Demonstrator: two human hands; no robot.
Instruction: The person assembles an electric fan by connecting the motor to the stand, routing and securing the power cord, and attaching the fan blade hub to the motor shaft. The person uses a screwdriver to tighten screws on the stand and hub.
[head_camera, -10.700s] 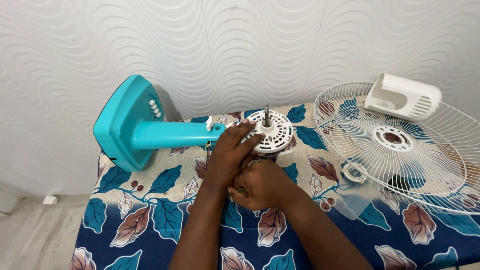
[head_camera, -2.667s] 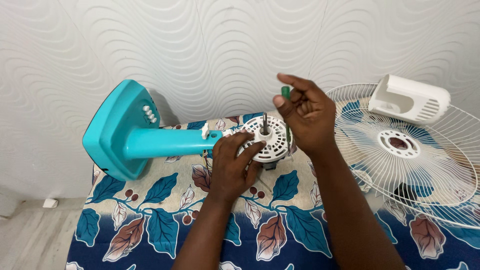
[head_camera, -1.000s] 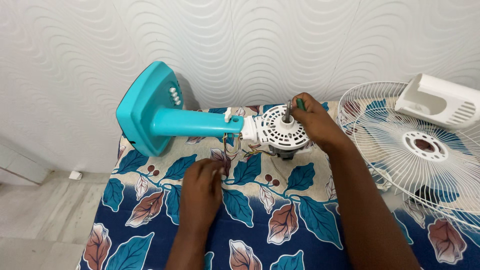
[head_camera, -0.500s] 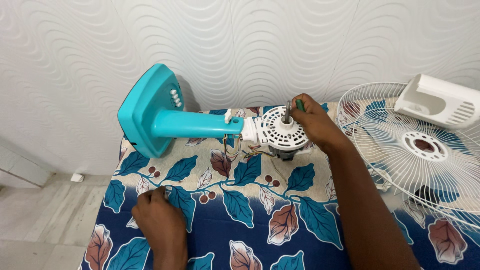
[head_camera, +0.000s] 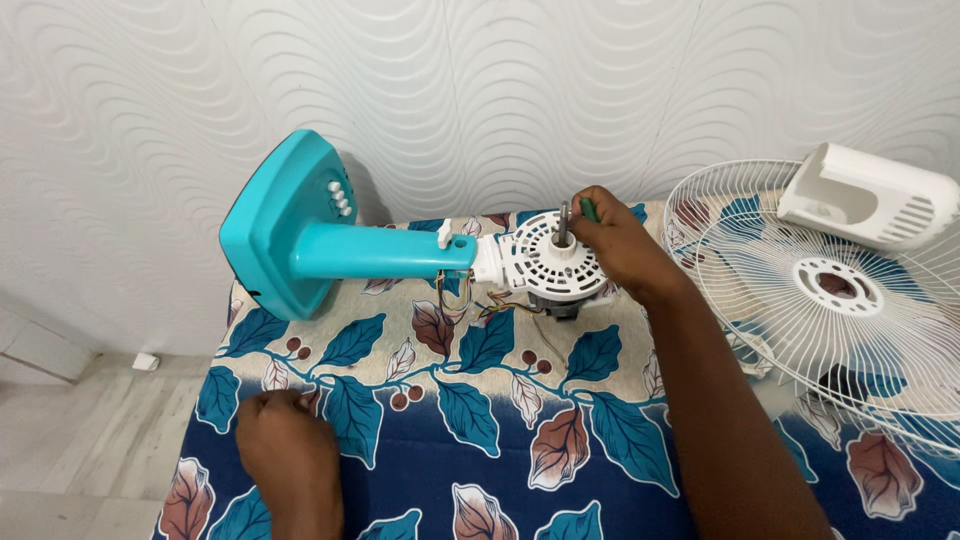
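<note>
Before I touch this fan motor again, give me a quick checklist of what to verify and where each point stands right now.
1. Screwdriver in hand: ok. The right hand grips a green-handled screwdriver beside the motor.
2. Tip seated in a screw: cannot tell, the hand hides it.
3. Motor steadied: not ok. The left hand rests on the tablecloth, away from the motor.
4. Wires free: ok. The coloured wires hang loose under the neck, apart from both hands.
5. Removed parts set aside: ok. The grille and white cover sit to the right.
</note>
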